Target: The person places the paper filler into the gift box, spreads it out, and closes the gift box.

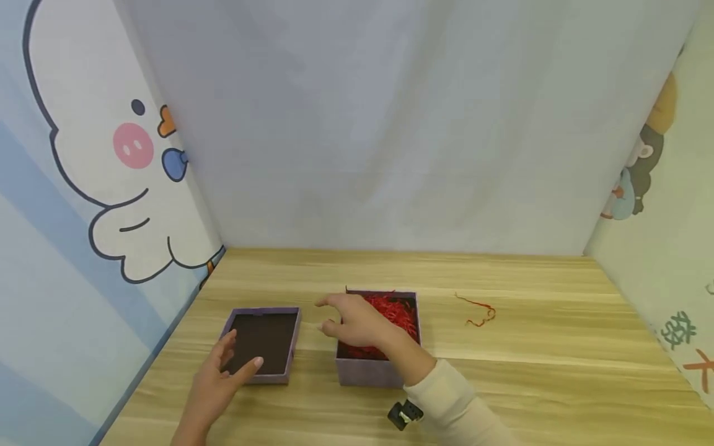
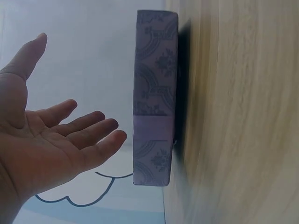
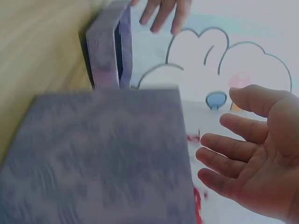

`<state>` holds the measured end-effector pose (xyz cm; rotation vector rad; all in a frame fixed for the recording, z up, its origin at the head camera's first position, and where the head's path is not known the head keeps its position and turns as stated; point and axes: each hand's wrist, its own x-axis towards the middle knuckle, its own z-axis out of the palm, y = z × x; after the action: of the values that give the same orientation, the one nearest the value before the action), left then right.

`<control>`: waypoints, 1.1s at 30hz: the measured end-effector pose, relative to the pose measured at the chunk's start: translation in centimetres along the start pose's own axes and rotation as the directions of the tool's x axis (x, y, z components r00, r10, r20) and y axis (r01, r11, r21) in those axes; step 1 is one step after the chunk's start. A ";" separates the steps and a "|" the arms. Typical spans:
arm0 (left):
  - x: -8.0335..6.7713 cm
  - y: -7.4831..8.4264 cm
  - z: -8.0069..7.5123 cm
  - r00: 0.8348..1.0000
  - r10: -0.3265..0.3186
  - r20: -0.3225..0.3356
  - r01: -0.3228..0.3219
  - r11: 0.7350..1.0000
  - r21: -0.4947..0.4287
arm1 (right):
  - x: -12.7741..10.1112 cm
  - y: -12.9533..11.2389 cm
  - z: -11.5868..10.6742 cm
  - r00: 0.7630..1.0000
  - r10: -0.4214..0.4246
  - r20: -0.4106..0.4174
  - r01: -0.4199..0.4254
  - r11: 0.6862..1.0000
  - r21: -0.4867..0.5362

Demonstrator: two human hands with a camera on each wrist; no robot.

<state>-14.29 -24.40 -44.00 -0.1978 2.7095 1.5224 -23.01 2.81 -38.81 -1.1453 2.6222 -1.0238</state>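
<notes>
A purple patterned box lid [image 1: 289,353] lies on the table at the left, its dark inside facing up. My left hand [image 1: 214,381] is over the lid's near left corner, fingers spread and holding nothing; in the left wrist view the patterned side of the lid [image 2: 154,93] stands beyond the fingertips. Right of the lid is the matching box base [image 1: 368,373], filled with red shredded paper [image 1: 393,313]. Above the box's left part hangs my right hand [image 1: 357,321], palm empty and fingers loosely extended to the left. It hides some of the shreds.
A loose red paper strand [image 1: 482,310] lies on the wooden table [image 1: 535,371] to the right of the box. A pale curtain [image 1: 401,136] stands behind the table, with printed cartoon panels at the left and right. A small black device [image 1: 405,414] is by the right sleeve.
</notes>
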 end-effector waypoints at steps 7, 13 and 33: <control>0.3 -0.6 -1.3 0.999 -0.027 -0.044 0.029 0.999 0.046 | 0.6 -1.5 2.9 0.997 -0.070 0.014 0.070 0.998 -0.004; 0.7 -1.0 -2.0 0.994 -0.094 -0.047 0.098 0.992 0.078 | 0.9 -2.1 5.9 0.997 -0.072 -0.030 0.075 0.991 0.108; 2.9 -3.0 -2.4 0.977 -0.197 0.077 0.194 0.980 0.040 | 2.0 -1.6 13.0 0.928 0.373 -0.005 -0.347 0.867 0.358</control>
<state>-16.68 -28.26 -45.50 -0.3805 2.5631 1.4005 -18.98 -6.40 -47.49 -0.5209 2.4287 -1.3887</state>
